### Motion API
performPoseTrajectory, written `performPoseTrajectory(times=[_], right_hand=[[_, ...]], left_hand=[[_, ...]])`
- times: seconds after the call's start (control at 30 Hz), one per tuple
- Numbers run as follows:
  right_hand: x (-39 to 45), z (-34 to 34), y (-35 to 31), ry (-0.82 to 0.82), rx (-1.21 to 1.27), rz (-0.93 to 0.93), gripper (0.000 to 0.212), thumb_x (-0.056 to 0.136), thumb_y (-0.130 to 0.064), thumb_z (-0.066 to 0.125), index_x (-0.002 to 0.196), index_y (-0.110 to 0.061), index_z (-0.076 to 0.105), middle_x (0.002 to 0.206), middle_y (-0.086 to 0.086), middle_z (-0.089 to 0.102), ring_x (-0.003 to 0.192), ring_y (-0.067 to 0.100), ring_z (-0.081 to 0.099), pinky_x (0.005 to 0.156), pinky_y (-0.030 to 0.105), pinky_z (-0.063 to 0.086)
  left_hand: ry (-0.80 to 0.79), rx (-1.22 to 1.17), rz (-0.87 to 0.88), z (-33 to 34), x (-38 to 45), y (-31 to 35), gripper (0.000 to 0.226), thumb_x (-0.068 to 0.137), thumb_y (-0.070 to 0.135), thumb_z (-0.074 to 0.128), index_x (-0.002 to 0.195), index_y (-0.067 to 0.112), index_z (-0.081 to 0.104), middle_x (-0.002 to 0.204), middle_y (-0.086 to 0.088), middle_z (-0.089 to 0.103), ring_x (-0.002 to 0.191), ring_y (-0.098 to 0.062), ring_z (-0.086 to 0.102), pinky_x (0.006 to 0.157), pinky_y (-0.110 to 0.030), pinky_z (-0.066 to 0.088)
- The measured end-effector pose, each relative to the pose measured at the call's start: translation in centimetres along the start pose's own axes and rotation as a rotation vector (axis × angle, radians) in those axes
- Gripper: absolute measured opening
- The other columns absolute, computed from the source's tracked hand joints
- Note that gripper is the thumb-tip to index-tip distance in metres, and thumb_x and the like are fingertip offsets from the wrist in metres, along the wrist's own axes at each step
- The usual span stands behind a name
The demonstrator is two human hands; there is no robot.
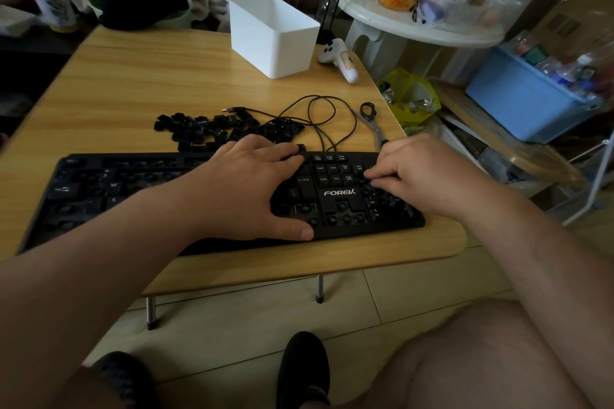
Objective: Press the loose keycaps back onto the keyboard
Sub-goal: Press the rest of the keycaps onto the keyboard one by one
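Black keyboard (186, 196) is laid along the desk's (139, 83) near edge, held flat by the left hand (246, 189). Right hand (428, 173) fingers are curled on its keys; a hold cannot be told. Loose keycaps (219, 131) are piled behind, beside a cable (319, 116) and scissors (372, 119).

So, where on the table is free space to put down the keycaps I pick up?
Bare wood lies left of the white bin, behind the keycap pile, and in a strip before the keyboard. It is crowded behind the keyboard's right half: pile, cable and keycap puller.
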State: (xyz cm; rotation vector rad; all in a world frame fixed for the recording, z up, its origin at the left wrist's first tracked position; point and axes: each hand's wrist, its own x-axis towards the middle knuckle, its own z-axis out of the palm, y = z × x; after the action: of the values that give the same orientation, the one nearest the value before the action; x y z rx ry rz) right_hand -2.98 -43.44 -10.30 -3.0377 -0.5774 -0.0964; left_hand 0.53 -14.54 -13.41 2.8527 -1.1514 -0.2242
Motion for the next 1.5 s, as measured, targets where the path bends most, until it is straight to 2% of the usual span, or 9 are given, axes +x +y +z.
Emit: performPoseTrajectory(times=[0.17,0.3,0.47,0.6,0.9,1.07,1.2,1.43,1.5], right_hand=[[0.2,0.7,0.2,0.057,0.048,0.078,0.017,0.09,-0.024,0.079,0.107,-0.022,0.082,0.096,-0.009,0.073,0.091,0.009,0.065,0.087,0.038,0.057],[-0.2,0.7,0.4,0.08,0.035,0.136,0.014,0.091,-0.026,0.078,0.105,-0.024,0.081,0.098,-0.01,0.075,0.094,0.009,0.066,0.091,0.036,0.055],[-0.2,1.0,0.2,0.095,0.029,0.082,0.012,0.09,-0.019,0.078,0.102,-0.021,0.082,0.093,-0.009,0.073,0.091,0.011,0.065,0.085,0.039,0.058],[0.1,1.0,0.0,0.082,0.0,0.057,0.012,0.09,-0.015,0.078,0.1,-0.02,0.083,0.093,-0.007,0.073,0.09,0.015,0.066,0.081,0.039,0.058],[0.4,0.9,-0.8,0.004,-0.073,0.101,0.016,0.093,-0.018,0.075,0.106,-0.025,0.081,0.1,-0.006,0.07,0.096,0.015,0.064,0.084,0.039,0.058],[0.0,0.8,-0.7,0.031,-0.011,0.176,0.015,0.093,-0.018,0.076,0.105,-0.025,0.081,0.1,-0.006,0.073,0.096,0.011,0.064,0.086,0.035,0.056],[-0.5,0.4,-0.6,0.058,0.035,0.275,0.013,0.094,-0.022,0.074,0.104,-0.028,0.08,0.1,-0.007,0.073,0.096,0.011,0.063,0.086,0.03,0.052],[-0.8,0.6,-0.8,0.034,0.05,0.246,0.013,0.094,-0.02,0.074,0.101,-0.03,0.081,0.096,-0.013,0.068,0.094,0.01,0.061,0.086,0.035,0.054],[-0.6,0.5,-0.9,0.016,0.035,0.262,0.013,0.094,-0.021,0.074,0.1,-0.03,0.081,0.096,-0.013,0.068,0.094,0.01,0.06,0.087,0.036,0.055]], left_hand=[[-0.011,0.003,-0.005,-0.1,0.0,0.1,0.131,0.056,0.105,0.015,0.165,0.033,0.01,0.172,0.016,0.005,0.154,-0.017,0.008,0.124,-0.045,0.017],[-0.003,-0.004,-0.002,-0.1,0.0,0.1,0.131,0.057,0.105,0.017,0.165,0.033,0.011,0.172,0.016,0.007,0.154,-0.017,0.009,0.124,-0.045,0.017],[-0.003,0.007,-0.001,-0.1,0.0,0.1,0.13,0.058,0.105,0.017,0.165,0.032,0.012,0.172,0.015,0.007,0.154,-0.018,0.01,0.123,-0.046,0.019],[-0.018,0.008,-0.005,-0.1,0.0,0.2,0.131,0.057,0.105,0.015,0.165,0.032,0.01,0.172,0.015,0.005,0.154,-0.018,0.008,0.124,-0.046,0.017],[-0.033,0.01,-0.011,-0.2,0.0,0.3,0.129,0.059,0.105,0.016,0.165,0.032,0.008,0.172,0.016,0.002,0.155,-0.018,0.005,0.124,-0.045,0.016],[-0.047,-0.003,-0.024,-0.5,-0.1,0.6,0.122,0.067,0.1,0.028,0.166,0.032,0.009,0.172,0.015,0.001,0.155,-0.018,0.004,0.125,-0.045,0.014],[-0.059,-0.014,-0.025,-0.7,-0.2,0.6,0.121,0.068,0.099,0.03,0.166,0.031,0.008,0.172,0.015,0.0,0.155,-0.018,0.003,0.125,-0.045,0.013],[-0.049,-0.004,-0.012,-0.6,-0.1,0.6,0.122,0.066,0.1,0.027,0.166,0.032,0.009,0.172,0.015,0.001,0.155,-0.018,0.005,0.125,-0.044,0.013],[-0.04,-0.027,0.002,-0.8,-0.1,0.5,0.121,0.066,0.1,0.027,0.166,0.032,0.015,0.172,0.015,0.008,0.155,-0.018,0.009,0.124,-0.045,0.017]])
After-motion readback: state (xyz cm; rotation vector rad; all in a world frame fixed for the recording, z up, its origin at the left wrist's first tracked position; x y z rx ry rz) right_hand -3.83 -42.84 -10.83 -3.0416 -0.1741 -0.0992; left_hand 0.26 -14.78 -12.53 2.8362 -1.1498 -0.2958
